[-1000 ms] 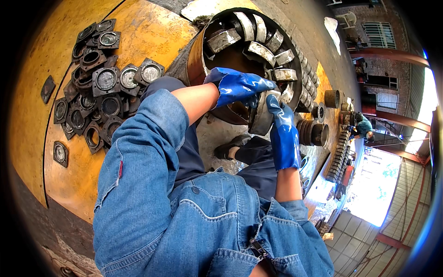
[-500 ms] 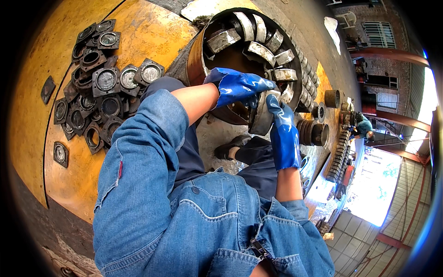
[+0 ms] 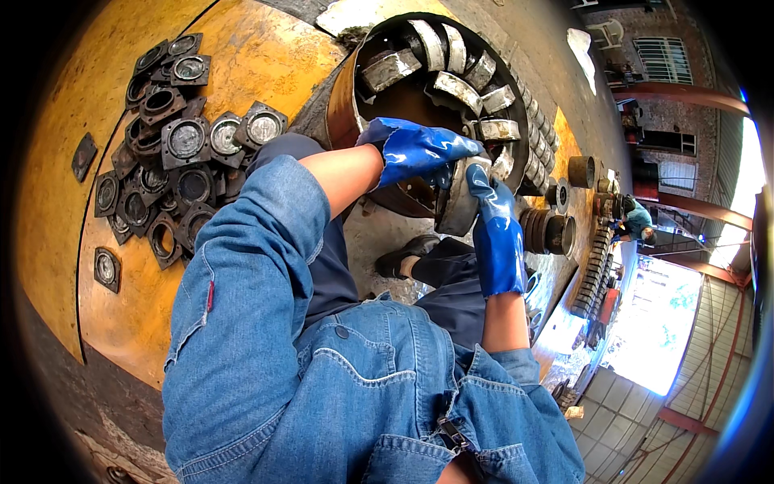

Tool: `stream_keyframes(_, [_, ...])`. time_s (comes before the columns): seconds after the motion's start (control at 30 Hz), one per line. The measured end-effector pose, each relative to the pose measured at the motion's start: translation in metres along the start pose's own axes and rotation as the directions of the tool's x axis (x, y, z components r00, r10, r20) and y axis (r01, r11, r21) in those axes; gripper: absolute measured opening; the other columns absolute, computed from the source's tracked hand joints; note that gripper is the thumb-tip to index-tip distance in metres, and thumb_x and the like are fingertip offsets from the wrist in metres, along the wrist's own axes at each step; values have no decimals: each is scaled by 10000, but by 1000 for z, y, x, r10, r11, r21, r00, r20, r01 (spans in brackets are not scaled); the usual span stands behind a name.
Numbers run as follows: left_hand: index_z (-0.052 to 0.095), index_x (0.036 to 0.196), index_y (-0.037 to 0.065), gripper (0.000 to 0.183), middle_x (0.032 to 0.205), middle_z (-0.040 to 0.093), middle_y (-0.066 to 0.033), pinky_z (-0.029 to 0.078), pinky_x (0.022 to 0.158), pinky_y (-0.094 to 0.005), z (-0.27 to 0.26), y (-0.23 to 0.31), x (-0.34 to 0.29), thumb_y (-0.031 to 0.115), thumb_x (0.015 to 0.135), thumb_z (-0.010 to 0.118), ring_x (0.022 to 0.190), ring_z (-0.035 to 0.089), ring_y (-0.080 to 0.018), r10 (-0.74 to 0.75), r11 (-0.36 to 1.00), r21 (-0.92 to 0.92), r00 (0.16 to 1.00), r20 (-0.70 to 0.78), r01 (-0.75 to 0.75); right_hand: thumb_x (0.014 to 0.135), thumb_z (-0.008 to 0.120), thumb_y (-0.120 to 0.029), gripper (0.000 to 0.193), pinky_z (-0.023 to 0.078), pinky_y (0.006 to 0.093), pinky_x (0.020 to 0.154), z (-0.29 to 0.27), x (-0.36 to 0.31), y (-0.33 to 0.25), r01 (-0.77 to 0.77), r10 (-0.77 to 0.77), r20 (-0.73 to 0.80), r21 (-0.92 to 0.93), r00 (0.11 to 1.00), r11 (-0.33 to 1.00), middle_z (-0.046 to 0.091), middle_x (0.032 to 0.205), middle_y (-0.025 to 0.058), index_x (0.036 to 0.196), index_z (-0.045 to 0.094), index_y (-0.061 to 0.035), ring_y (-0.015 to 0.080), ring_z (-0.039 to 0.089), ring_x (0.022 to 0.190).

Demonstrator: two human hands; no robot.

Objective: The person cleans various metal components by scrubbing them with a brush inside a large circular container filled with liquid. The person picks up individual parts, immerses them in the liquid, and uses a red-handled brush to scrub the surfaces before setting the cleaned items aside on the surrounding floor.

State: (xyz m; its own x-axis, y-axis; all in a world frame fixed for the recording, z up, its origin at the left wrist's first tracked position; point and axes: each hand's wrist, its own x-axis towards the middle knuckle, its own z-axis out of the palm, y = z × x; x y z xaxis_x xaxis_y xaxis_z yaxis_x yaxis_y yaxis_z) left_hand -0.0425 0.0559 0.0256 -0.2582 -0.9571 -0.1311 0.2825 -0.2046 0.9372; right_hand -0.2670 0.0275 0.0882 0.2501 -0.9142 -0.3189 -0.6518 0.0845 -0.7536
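Both my hands wear shiny blue rubber gloves. My right hand [image 3: 496,230] is closed on the right side of a thick grey metal part [image 3: 457,207] with a curved, worn rim. From the left, my left hand [image 3: 427,153] reaches across and is closed at the upper end of the same part; its fingertips are partly hidden. The part is held tilted over the near edge of a large round rusty drum [image 3: 343,101]. Inside the drum, several similar metal parts [image 3: 457,90] stand round the wall above brown liquid.
Dark square flanges with round centres [image 3: 185,139] lie heaped on yellow floor plates [image 3: 266,48] at left. Metal rings [image 3: 558,234] and rows of metal parts [image 3: 592,270] stand on the right. Another person [image 3: 637,219] bends over farther off. My shoe [image 3: 403,256] is below the drum.
Almost nothing differs; my hands and the metal part hold nearly the same place. The person farther off has shifted slightly.
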Motion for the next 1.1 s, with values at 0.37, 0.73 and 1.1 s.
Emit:
stream_keyframes(0.37, [643, 1463, 130, 497, 1198, 733, -47, 539, 827, -303, -1, 0, -3, 442, 1088, 545, 887, 655, -127, -1, 1000, -16, 1000, 1, 1, 904, 792, -565, 703, 510, 343, 861, 0, 7, 5, -16, 16, 4, 0, 1000, 1000, 703, 1087, 89, 1283, 685, 18, 196, 620, 956])
stream_keyframes(0.73, [655, 1449, 130, 487, 1140, 740, -53, 541, 806, -300, -1, 0, -6, 439, 1086, 557, 862, 658, -126, -8, 998, -66, 1000, -15, 7, 893, 803, -571, 724, 516, 347, 863, 4, 31, 15, -29, 29, 22, 19, 999, 999, 712, 1097, 96, 1294, 686, 20, 200, 631, 961])
stream_keyframes(1.1, [660, 1443, 140, 485, 1120, 743, -47, 539, 785, -295, -1, 2, -5, 450, 1085, 558, 845, 650, -122, -2, 999, -39, 1000, -23, 1, 882, 814, -577, 744, 521, 350, 864, 1, 46, 22, -51, 51, 25, 15, 998, 999, 721, 1107, 103, 1305, 686, 22, 204, 642, 967])
